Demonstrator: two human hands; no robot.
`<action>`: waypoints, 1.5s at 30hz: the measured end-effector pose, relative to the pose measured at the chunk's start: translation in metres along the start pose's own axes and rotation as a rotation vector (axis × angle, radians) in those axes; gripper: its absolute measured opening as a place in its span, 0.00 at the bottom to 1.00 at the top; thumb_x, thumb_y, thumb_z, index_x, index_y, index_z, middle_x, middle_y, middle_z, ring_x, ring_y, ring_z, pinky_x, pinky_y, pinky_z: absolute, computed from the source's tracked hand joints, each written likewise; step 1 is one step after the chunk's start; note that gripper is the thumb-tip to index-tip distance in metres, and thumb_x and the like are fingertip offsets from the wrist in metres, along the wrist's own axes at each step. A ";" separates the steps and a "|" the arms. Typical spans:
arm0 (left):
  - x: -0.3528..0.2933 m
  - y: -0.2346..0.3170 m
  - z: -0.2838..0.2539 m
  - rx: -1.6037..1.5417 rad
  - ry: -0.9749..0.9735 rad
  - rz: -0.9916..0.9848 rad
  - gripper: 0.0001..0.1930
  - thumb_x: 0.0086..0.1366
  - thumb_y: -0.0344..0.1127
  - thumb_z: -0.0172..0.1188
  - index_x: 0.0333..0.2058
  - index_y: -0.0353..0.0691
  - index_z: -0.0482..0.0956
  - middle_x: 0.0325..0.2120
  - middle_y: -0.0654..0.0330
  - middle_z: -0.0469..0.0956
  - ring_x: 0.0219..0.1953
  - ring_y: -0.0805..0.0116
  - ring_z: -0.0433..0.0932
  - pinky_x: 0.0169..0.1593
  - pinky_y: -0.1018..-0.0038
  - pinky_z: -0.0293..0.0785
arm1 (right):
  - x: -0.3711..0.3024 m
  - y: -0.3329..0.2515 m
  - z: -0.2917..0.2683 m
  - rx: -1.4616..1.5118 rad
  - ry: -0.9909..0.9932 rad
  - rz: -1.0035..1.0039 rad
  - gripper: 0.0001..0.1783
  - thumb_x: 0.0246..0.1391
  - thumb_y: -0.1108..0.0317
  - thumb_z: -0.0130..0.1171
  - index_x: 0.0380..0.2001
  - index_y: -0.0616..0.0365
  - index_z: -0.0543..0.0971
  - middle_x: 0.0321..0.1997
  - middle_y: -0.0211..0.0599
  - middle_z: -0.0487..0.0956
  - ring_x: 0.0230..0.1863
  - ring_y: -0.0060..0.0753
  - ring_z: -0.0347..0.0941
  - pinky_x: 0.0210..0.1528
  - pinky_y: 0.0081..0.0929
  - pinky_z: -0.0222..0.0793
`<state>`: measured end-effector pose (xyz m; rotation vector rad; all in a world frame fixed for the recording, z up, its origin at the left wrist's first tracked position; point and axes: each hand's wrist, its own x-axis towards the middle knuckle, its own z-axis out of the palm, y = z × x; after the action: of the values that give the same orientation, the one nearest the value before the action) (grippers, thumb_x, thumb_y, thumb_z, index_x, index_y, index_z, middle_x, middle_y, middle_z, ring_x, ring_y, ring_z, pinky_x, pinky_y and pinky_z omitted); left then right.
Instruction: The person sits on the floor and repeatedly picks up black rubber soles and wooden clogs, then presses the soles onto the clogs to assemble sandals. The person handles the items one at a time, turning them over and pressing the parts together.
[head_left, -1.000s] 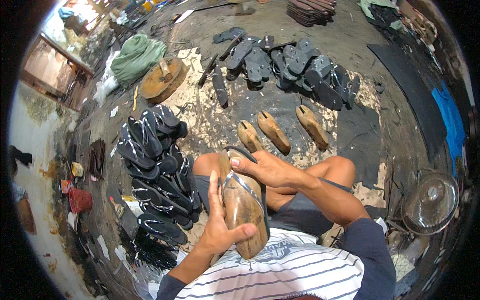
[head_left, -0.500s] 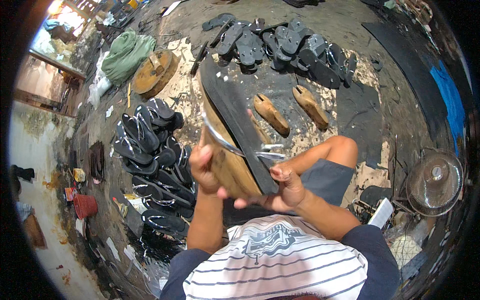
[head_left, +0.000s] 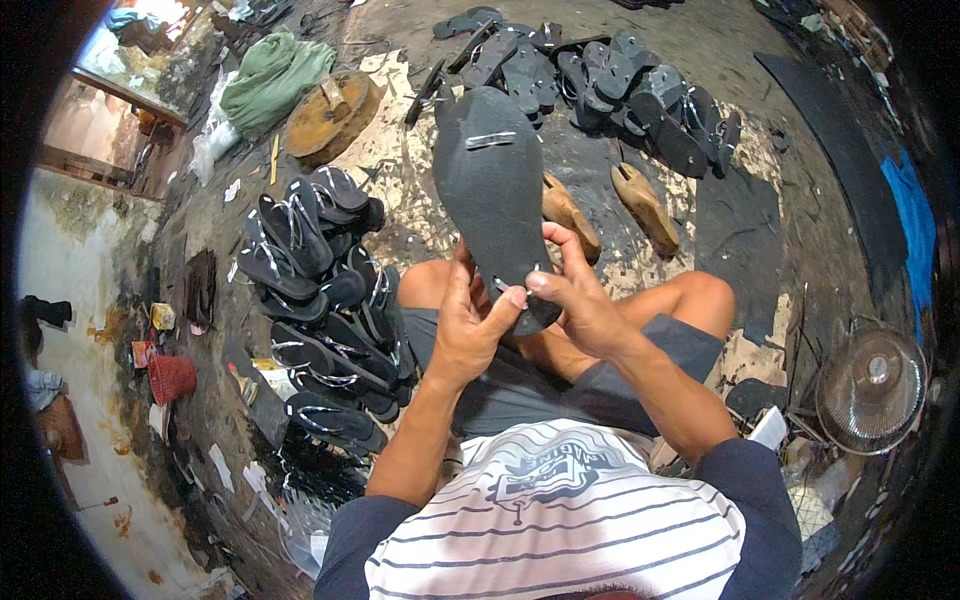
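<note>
"When you look around, what stands out?"

"Heaped black sandals (head_left: pixel 325 350) at nine o'clock. Nearer the middle, with its wide end towards twelve, is a black sole (head_left: pixel 490 205); a wooden foot form (head_left: pixel 645 210) lies at two."

"How would the sole handle?"

"Light and rubbery, I'd guess, bendy but fairly grippy. What's behind it, I can't tell."

"Where to hold it?"

"By the narrow end, at six. The left hand (head_left: pixel 465 335) and right hand (head_left: pixel 590 305) pinch it there, thumbs on the face."

"Anything delicate?"

"The silver strip (head_left: pixel 490 140) near twelve looks thin and slick. Smaller pale strap ends (head_left: pixel 502 286) beside the thumbs could pull crooked, so press gently."
</note>
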<state>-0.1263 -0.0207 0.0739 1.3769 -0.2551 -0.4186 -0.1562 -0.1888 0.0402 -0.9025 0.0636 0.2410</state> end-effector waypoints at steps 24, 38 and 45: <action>0.010 0.002 -0.088 -0.365 0.432 0.166 0.38 0.73 0.67 0.34 0.59 0.36 0.71 0.54 0.59 0.76 0.50 0.65 0.76 0.61 0.69 0.66 | 0.014 0.018 0.054 -0.554 -0.062 -0.113 0.34 0.54 0.55 0.69 0.57 0.69 0.73 0.51 0.53 0.80 0.53 0.39 0.77 0.56 0.34 0.72; -0.198 -0.046 -0.352 0.655 1.605 -0.326 0.24 0.71 0.45 0.55 0.58 0.35 0.73 0.58 0.46 0.72 0.58 0.52 0.72 0.61 0.56 0.68 | 0.099 -0.042 -0.264 -1.431 0.526 0.213 0.36 0.54 0.40 0.60 0.54 0.61 0.77 0.48 0.57 0.81 0.52 0.58 0.77 0.54 0.46 0.71; -0.187 -0.035 -0.408 1.647 1.168 0.023 0.23 0.72 0.44 0.53 0.58 0.35 0.73 0.63 0.47 0.66 0.64 0.54 0.65 0.65 0.59 0.61 | 0.147 -0.085 -0.416 -1.274 1.275 -0.101 0.34 0.51 0.66 0.59 0.62 0.63 0.66 0.52 0.63 0.77 0.55 0.65 0.74 0.58 0.52 0.68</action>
<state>-0.1305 0.4186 -0.0220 2.9182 0.5105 0.9108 0.0254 -0.5389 -0.1756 -2.2015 1.1421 -0.5080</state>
